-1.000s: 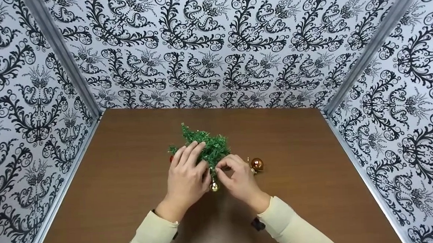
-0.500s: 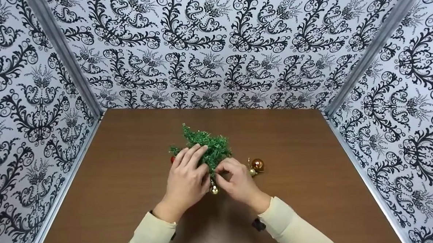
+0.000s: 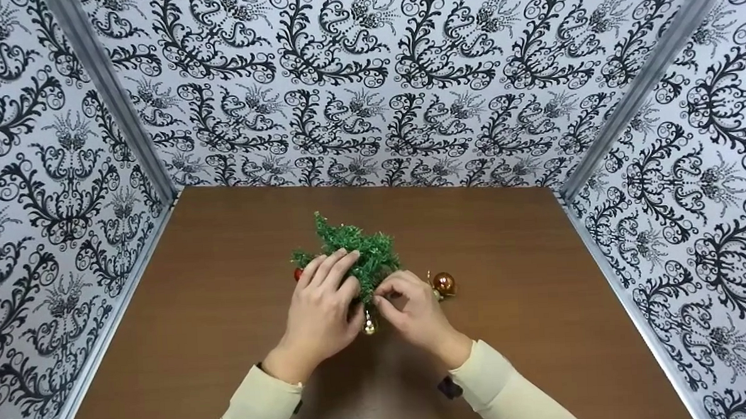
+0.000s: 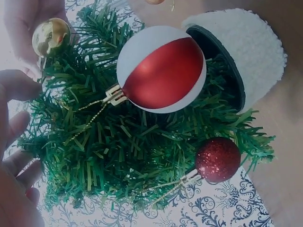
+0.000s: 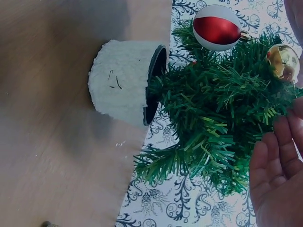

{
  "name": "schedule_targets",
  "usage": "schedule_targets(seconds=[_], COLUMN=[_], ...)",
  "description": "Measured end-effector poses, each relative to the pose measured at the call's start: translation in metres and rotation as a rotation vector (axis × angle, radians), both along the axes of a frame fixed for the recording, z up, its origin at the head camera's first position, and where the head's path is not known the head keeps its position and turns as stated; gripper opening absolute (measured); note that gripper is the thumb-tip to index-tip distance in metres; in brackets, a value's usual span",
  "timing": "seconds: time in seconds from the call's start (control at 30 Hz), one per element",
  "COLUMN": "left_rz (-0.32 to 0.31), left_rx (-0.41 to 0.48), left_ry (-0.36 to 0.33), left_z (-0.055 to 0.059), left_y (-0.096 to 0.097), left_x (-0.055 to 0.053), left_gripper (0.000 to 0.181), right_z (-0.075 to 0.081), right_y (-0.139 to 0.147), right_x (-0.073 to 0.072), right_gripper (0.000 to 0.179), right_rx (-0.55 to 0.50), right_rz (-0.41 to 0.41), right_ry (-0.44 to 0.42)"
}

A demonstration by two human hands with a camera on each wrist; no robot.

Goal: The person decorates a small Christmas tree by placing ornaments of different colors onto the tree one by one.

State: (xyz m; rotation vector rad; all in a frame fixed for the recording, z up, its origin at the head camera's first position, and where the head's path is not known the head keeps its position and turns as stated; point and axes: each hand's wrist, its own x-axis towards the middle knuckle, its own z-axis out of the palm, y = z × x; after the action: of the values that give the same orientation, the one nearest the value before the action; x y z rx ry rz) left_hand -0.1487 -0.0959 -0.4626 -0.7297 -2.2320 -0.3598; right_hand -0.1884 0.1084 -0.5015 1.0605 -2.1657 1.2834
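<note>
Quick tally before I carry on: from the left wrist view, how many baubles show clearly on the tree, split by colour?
Gold bauble: 1
Red-and-white bauble: 1
Glittery red bauble: 1
Total clearly shown on the tree: 3. A small red patch at lower left is too hidden to count.

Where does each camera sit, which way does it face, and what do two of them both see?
Head: worn on the head, looking forward and down at the green tree; left hand, right hand and cream sleeves show.
Left wrist: on that wrist, facing the tree; left hand at the left edge.
Right wrist: on that wrist, facing the tree; right hand at the lower right.
Shared: both wrist views show the white pot, red-and-white ball and gold ball.
</note>
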Motion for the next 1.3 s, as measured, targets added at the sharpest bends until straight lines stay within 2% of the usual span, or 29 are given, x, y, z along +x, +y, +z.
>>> schedule_targets(seconds=[0.2, 0.37, 0.53, 0.7, 0.87, 1.13, 1.3], left_rz=[-0.01, -0.009, 0.043, 0.106, 0.117, 0.134, 0.126], left_rx=[0.017, 0.04, 0.059, 0.057, 0.065, 0.054, 0.065], left_ry=[-0.023, -0.023, -0.015, -0.022, -0.038, -0.09, -0.075], left_z=[0.0, 0.0, -0.001, -0.002, -0.002, -0.001, -0.001], left_y=[0.0, 0.001, 0.001, 0.0, 0.001, 0.003, 0.004], left_x=[0.0, 0.0, -0.001, -0.002, -0.002, 0.0, -0.001], left_gripper=[0.026, 0.048, 0.068, 0.064, 0.061, 0.058, 0.058], right_z=[-0.001, -0.001, -0.002, -0.004, -0.011, -0.039, -0.056], right_y=[0.002, 0.003, 0.005, 0.017, 0.043, 0.093, 0.114], right_x=[0.0, 0.001, 0.0, -0.003, -0.011, -0.028, -0.033], right_gripper=[0.002, 0.008, 0.005, 0.016, 0.026, 0.032, 0.032], right_rx=[0.015, 0.016, 0.004, 0.023, 0.062, 0.121, 0.176], right_rz=[-0.015, -0.029, -0.032, -0.068, -0.161, -0.308, -0.384], right_ry=[-0.019, -0.022, -0.029, -0.067, -0.121, -0.232, -0.28])
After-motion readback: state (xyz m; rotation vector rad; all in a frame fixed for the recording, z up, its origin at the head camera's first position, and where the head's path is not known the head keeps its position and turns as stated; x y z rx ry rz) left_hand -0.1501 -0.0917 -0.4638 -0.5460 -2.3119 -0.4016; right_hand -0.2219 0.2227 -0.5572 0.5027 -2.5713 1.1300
